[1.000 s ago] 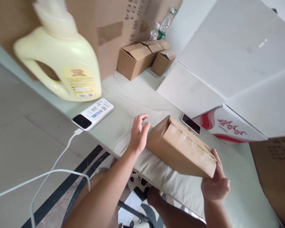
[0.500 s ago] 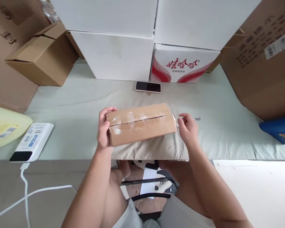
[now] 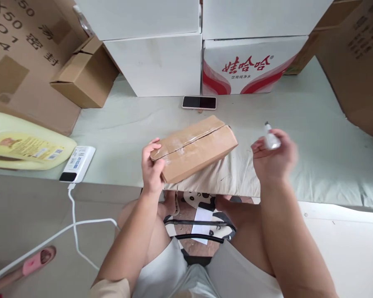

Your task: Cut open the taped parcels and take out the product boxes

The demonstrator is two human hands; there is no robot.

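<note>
Left hand grips left end of taped brown cardboard box near front edge of pale-green cloth-covered counter. Right hand holds small white dark-tipped object, apart from box.

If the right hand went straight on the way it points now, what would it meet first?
The right hand would probably meet the white-and-red carton first, its small white-handled tool leading, though depth is unclear.

A pale cloth-covered table stands over a grey floor.
</note>
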